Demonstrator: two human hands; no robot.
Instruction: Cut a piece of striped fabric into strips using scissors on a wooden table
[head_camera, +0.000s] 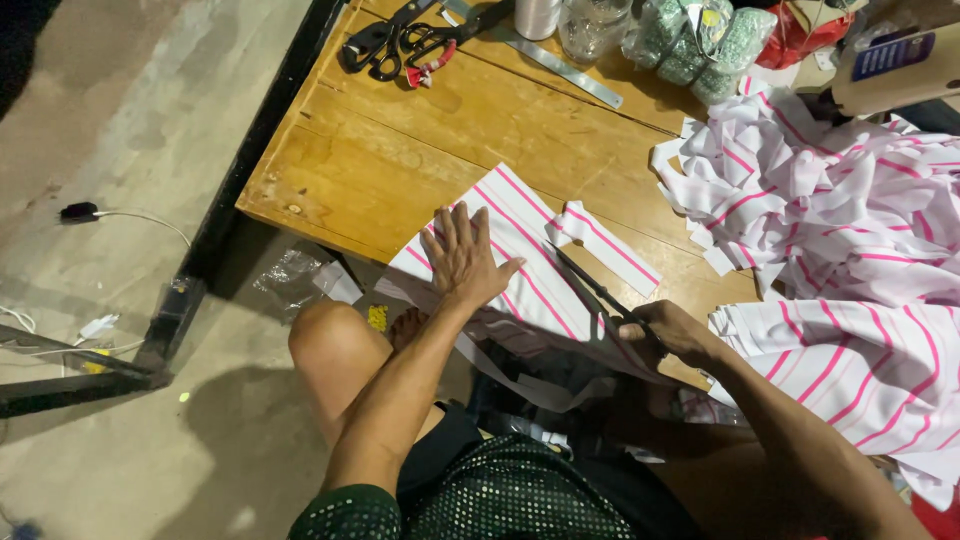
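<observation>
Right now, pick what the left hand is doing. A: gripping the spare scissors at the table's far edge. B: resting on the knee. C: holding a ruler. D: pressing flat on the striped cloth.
D: the left hand lies spread, palm down, on the striped cloth, while the right hand works the scissors.

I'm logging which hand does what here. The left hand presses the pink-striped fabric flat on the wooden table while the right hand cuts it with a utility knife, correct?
Not quite: the head view shows the right hand cutting with scissors, not a utility knife. The rest holds: the left hand presses the pink-striped fabric flat on the wooden table.
</observation>
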